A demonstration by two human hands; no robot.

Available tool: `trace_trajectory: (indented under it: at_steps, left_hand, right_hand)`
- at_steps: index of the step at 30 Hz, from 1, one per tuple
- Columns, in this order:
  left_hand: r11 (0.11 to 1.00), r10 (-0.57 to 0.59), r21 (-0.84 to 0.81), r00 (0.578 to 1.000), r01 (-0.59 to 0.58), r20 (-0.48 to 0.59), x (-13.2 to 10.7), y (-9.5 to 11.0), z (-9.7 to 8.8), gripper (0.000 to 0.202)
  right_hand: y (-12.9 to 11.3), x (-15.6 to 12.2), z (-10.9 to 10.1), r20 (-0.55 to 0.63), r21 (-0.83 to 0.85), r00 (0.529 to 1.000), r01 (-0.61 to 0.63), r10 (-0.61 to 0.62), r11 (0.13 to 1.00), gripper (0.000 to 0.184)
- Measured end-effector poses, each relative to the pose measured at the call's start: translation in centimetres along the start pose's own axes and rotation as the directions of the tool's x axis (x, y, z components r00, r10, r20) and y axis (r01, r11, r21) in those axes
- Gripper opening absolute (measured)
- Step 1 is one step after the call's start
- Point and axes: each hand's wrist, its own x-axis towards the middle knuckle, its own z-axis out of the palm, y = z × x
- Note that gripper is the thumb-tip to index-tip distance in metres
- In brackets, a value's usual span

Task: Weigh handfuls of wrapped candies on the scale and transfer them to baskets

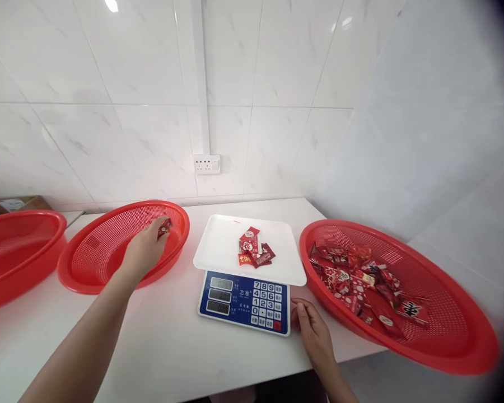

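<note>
We're pinching one candy packet (165, 226) in our left hand (145, 249) over the nearly empty left basket (88, 286). Our right hand (313, 330) is resting loose and empty by the scale (243, 302). A few packets (254, 252) are sitting on it, loads more in the right basket (445, 364).

I'm looking into a small weighing-and-packing workroom, with white tiled walls (277, 84) and a bare white counter (172, 347). A keypad price scale (246, 302) sits beside a red mesh basket (449, 330) of wrapped sweets (353, 274) — shop-style stock handling.

left hand (145, 250): arm outstretched, fingertips pinched | right hand (313, 330): low, fingers loosely curled
</note>
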Motion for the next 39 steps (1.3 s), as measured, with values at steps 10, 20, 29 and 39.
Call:
trace_trajectory:
  at_steps: [10,20,29,39]
  left_hand:
    - [0.844,0.535,-0.146,0.794,-0.516,0.29,-1.8,9.1,8.0,0.035]
    - [0.856,0.517,-0.211,0.771,-0.472,0.372,0.6,12.6,11.5,0.042]
    - [0.892,0.452,-0.126,0.842,-0.435,0.293,-0.8,13.8,10.1,0.037]
    - [0.868,0.46,-0.035,0.776,-0.495,0.433,-1.8,14.8,12.1,0.04]
  right_hand:
    - [0.0,-0.1,0.1,-0.002,0.002,1.0,0.017,-0.017,1.0,0.053]
    - [0.2,-0.3,0.1,-0.026,0.033,0.997,0.068,-0.067,0.997,0.047]
    - [0.7,-0.1,0.1,-0.013,0.038,0.998,0.067,-0.067,0.997,0.044]
    - [0.5,-0.1,0.0,-0.007,0.031,0.998,0.063,-0.063,0.998,0.045]
